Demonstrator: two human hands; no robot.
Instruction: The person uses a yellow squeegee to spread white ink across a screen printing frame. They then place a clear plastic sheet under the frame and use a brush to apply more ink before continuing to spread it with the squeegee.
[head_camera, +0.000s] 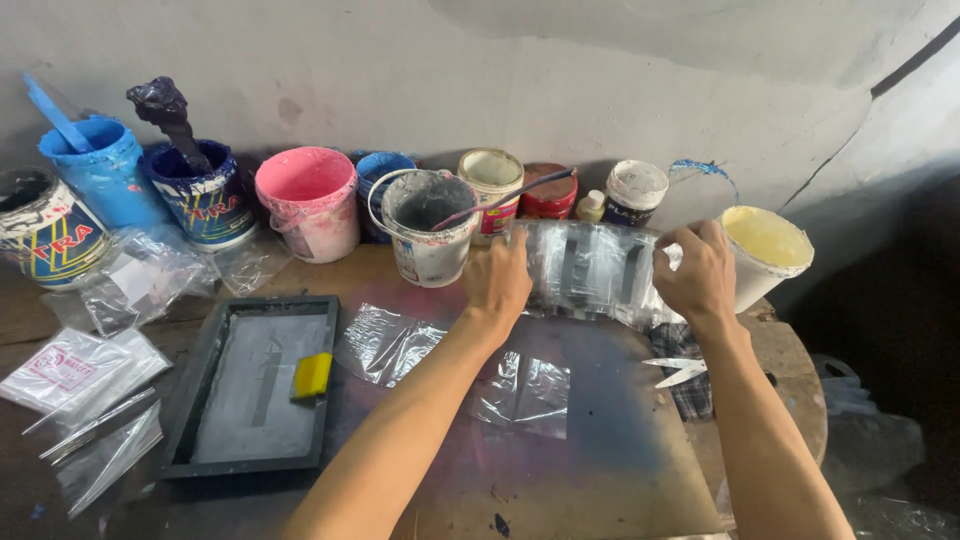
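Note:
My left hand (497, 279) and my right hand (697, 272) each grip one end of a clear plastic sheet (592, 268) with dark printed bars, holding it up above the back of the stained wooden table (600, 450). The left hand pinches the sheet's left edge next to a grey-white paint bucket (428, 226). At the sheet's right edge, the right hand sits close to a cream-filled bucket (768, 253). More clear plastic sheets (385, 343) lie flat on the table below my arms.
A screen-printing frame (255, 385) with a yellow squeegee (312, 374) lies at the left. Blue (98, 170), dark blue (198, 195) and pink (310, 200) paint buckets line the wall. Clear bags (80, 370) sit at far left. Scissors (678, 371) rest on a checked cloth at the right.

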